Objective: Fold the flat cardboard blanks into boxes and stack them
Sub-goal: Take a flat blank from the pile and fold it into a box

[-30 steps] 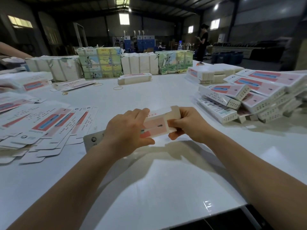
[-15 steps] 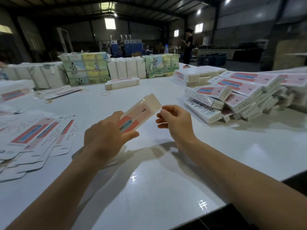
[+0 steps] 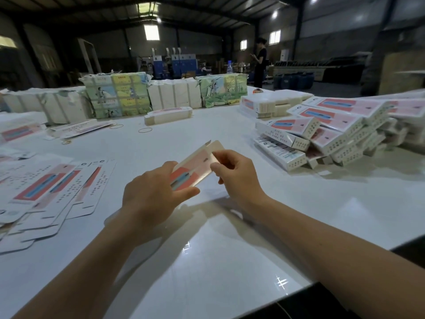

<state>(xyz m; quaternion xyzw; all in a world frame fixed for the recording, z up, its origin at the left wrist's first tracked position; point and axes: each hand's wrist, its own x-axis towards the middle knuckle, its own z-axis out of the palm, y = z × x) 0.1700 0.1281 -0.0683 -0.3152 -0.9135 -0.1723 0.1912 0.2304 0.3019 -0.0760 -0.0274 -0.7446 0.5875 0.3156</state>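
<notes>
A long pink-and-white box [image 3: 195,165] is held above the white table [image 3: 230,238], its far end pointing up and away to the right. My left hand [image 3: 151,194] grips its near end, thumb under and fingers on top. My right hand [image 3: 236,174] pinches the box's right edge near the far end. Flat printed blanks [image 3: 53,192] lie fanned out on the left. A heap of folded boxes [image 3: 326,132] is stacked on the right.
Wrapped bundles [image 3: 128,95] and white packs [image 3: 174,93] line the table's far side, with a lone folded box [image 3: 167,115] and rubber bands [image 3: 145,130] before them. A person [image 3: 259,63] stands far behind. The table's near edge drops off at lower right.
My right hand, which had let go half a second ago, has come back onto the box's right edge. The box has tilted lower and its far end flap now stands open.
</notes>
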